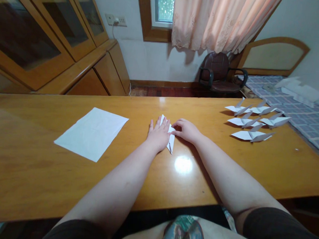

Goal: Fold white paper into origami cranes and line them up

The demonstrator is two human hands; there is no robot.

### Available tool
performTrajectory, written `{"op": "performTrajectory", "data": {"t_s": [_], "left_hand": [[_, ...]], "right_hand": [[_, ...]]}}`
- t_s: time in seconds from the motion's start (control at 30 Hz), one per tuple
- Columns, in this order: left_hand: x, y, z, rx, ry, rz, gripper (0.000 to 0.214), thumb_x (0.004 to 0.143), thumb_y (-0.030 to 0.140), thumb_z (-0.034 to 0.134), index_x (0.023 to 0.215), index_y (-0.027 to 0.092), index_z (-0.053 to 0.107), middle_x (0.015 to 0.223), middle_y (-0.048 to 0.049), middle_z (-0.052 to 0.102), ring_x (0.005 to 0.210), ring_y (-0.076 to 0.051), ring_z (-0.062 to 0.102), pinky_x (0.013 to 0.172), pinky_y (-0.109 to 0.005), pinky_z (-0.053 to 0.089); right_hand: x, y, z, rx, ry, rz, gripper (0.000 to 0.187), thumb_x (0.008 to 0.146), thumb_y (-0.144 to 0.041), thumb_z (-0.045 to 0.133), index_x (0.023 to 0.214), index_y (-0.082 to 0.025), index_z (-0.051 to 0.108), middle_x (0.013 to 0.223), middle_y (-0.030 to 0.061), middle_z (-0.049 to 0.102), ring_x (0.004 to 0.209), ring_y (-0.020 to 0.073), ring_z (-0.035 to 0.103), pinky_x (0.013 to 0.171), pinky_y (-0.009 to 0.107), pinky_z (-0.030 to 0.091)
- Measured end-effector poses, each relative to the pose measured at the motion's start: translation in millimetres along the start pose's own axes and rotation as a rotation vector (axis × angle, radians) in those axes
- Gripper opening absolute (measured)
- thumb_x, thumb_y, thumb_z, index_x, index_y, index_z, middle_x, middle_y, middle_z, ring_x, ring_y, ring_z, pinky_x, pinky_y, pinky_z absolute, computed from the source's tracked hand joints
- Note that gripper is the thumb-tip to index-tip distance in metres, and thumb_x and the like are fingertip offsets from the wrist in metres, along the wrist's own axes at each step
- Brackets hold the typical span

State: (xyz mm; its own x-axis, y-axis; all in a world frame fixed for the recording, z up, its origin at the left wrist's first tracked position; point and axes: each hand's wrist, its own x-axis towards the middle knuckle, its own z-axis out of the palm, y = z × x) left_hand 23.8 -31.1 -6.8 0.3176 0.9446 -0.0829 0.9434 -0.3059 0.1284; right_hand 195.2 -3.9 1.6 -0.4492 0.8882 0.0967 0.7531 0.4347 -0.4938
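A narrow piece of folded white paper (171, 143) lies on the wooden table in front of me. My left hand (159, 134) rests flat over its left part, fingers stretched out and slightly spread, hiding much of it. From the right, my right hand (186, 130) pinches the paper's right edge between thumb and fingertips. The top tip and the lower point of the folded paper stick out from beneath my left hand. Farther left, a stack or sheet of square white paper (92, 134) lies flat.
Several folded paper cranes (252, 135) stand in rows at the table's right end. Beyond the table (25, 169) are a brown office chair (217, 72), a bed with a checked cover (306, 116) at right, and a wooden cabinet (97, 77) at left.
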Motion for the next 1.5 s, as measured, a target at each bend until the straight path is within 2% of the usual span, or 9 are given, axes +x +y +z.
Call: {"op": "performTrajectory", "data": {"t_s": [0.1, 0.23, 0.43, 0.7, 1.03, 1.1, 1.23, 1.37, 1.5], "left_hand": [[2.4, -3.9, -0.3, -0.041, -0.047, 0.099, 0.058, 0.096, 0.037, 0.023, 0.151, 0.019, 0.022, 0.159, -0.0064, 0.018, 0.147, -0.027, 0.005, 0.117, -0.056, 0.006], [5.6, -7.8, -2.2, -0.080, -0.095, 0.112, 0.059, 0.095, 0.036, 0.027, 0.151, 0.016, 0.022, 0.159, -0.0075, 0.017, 0.147, -0.025, 0.012, 0.117, -0.051, 0.013], [7.1, -7.3, -4.0, -0.091, -0.104, 0.093, 0.060, 0.095, 0.034, 0.029, 0.151, 0.015, 0.022, 0.159, -0.0078, 0.016, 0.146, -0.024, 0.013, 0.118, -0.049, 0.014], [7.1, -7.1, -3.5, -0.105, -0.112, 0.084, 0.060, 0.094, 0.035, 0.030, 0.151, 0.017, 0.021, 0.159, -0.0069, 0.015, 0.147, -0.023, 0.013, 0.118, -0.050, 0.012], [6.5, -7.5, -2.6, -0.111, -0.104, 0.087, 0.062, 0.095, 0.040, 0.029, 0.151, 0.016, 0.019, 0.159, -0.0071, 0.015, 0.147, -0.023, 0.011, 0.118, -0.049, 0.011], [6.3, -7.0, -4.2, -0.110, -0.112, 0.087, 0.062, 0.095, 0.039, 0.029, 0.151, 0.016, 0.019, 0.159, -0.0072, 0.015, 0.147, -0.023, 0.011, 0.118, -0.049, 0.011], [6.0, -6.2, -5.8, -0.113, -0.113, 0.084, 0.061, 0.095, 0.037, 0.029, 0.151, 0.017, 0.020, 0.159, -0.0066, 0.015, 0.147, -0.022, 0.012, 0.118, -0.048, 0.011], [6.1, -4.8, -4.3, -0.096, -0.106, 0.075, 0.062, 0.095, 0.038, 0.030, 0.151, 0.014, 0.020, 0.159, -0.0065, 0.016, 0.147, -0.023, 0.013, 0.119, -0.048, 0.011], [6.7, -4.3, -1.7, -0.083, -0.088, 0.064, 0.063, 0.095, 0.037, 0.029, 0.151, 0.013, 0.019, 0.159, -0.0066, 0.016, 0.147, -0.023, 0.013, 0.119, -0.048, 0.012]], "right_hand": [[0.5, 1.4, -0.1, -0.004, -0.011, 0.003, 0.031, 0.077, -0.034, 0.072, 0.103, -0.017, 0.069, 0.095, 0.0064, 0.063, 0.086, 0.0164, 0.059, 0.080, 0.027, 0.044], [0.0, 2.9, -1.2, -0.010, -0.027, -0.007, 0.038, 0.073, -0.036, 0.075, 0.105, -0.016, 0.068, 0.097, 0.0068, 0.062, 0.087, 0.0173, 0.059, 0.082, 0.028, 0.045], [-3.8, -0.9, -4.0, -0.078, -0.079, -0.002, 0.065, 0.061, -0.050, 0.081, 0.114, -0.019, 0.064, 0.107, 0.0097, 0.061, 0.099, 0.0228, 0.059, 0.089, 0.034, 0.044], [-10.8, -14.7, -14.0, -0.233, -0.156, -0.050, 0.079, 0.057, -0.060, 0.079, 0.121, -0.018, 0.060, 0.118, 0.0144, 0.058, 0.108, 0.0303, 0.056, 0.095, 0.039, 0.041], [-18.2, -18.4, -14.0, -0.214, -0.219, -0.035, 0.095, 0.053, -0.060, 0.080, 0.134, -0.021, 0.050, 0.132, 0.0156, 0.050, 0.119, 0.0350, 0.049, 0.100, 0.045, 0.037], [-19.5, -20.6, -14.6, -0.189, -0.218, -0.029, 0.089, 0.057, -0.063, 0.077, 0.131, -0.021, 0.051, 0.130, 0.0157, 0.051, 0.117, 0.0340, 0.051, 0.098, 0.044, 0.038], [-19.7, -27.6, -17.1, -0.173, -0.195, -0.019, 0.060, 0.071, -0.057, 0.069, 0.116, -0.018, 0.060, 0.115, 0.0139, 0.060, 0.105, 0.0278, 0.057, 0.090, 0.036, 0.042], [-17.1, -33.3, -15.8, -0.180, -0.136, 0.058, 0.038, 0.073, -0.049, 0.070, 0.092, -0.017, 0.062, 0.093, 0.0088, 0.065, 0.085, 0.0209, 0.060, 0.072, 0.028, 0.041], [-14.9, -34.7, -10.1, -0.149, -0.199, 0.066, 0.032, 0.072, -0.048, 0.071, 0.077, -0.019, 0.060, 0.076, 0.0030, 0.064, 0.067, 0.0147, 0.054, 0.058, 0.025, 0.033]]}}
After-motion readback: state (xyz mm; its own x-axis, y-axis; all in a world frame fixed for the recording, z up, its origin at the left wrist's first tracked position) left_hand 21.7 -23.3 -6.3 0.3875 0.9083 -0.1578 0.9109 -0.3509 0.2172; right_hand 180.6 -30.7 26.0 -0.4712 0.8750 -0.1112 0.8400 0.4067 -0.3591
